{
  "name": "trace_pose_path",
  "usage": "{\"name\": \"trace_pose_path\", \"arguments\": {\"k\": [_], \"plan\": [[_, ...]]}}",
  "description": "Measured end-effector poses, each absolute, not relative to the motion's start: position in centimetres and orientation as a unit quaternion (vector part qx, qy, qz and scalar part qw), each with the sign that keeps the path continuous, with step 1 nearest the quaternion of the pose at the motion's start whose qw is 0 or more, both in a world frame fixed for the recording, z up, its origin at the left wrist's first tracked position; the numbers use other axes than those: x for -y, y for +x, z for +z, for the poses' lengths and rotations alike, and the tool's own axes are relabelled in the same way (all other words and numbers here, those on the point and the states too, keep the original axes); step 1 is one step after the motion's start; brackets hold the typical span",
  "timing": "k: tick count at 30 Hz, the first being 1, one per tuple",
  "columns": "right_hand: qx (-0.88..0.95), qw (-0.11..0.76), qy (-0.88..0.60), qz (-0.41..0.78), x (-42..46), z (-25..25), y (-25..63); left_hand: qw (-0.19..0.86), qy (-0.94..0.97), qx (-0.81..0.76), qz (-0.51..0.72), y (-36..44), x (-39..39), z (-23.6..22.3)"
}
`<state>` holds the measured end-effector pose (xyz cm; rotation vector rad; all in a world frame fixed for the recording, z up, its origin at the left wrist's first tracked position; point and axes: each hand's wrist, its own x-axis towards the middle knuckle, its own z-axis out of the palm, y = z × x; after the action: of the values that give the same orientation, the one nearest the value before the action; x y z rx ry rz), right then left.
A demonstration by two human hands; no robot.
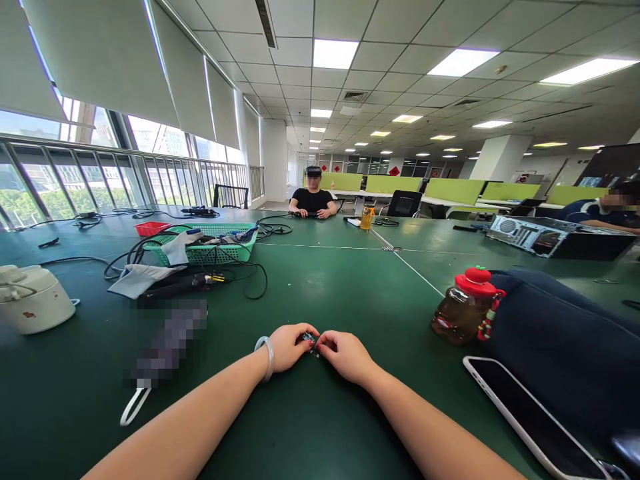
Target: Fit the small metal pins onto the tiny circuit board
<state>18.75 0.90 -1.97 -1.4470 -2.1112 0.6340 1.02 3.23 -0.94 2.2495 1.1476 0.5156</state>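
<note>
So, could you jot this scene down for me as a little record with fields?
Left hand: the left hand pinches a small dark part
Right hand: the right hand is at it too, grip unclear
Surface: green tabletop
Left side: green basket
Right side: red-lidded bottle, phone, dark bag
Across: a seated person

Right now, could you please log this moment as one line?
left hand: holding small part | right hand: at same part, contact unclear | green basket: beyond hands, left | red-lidded bottle: standing, right
</note>
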Motion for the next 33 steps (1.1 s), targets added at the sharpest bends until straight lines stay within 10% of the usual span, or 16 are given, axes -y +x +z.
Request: {"name": "trace_pose_path", "arguments": {"k": [33], "plan": [[0.779, 0.253, -0.528, 0.226, -0.89, -1.97, 18.74, 0.265, 0.843, -0.423, 0.201, 1.02, -3.24, -1.11]]}}
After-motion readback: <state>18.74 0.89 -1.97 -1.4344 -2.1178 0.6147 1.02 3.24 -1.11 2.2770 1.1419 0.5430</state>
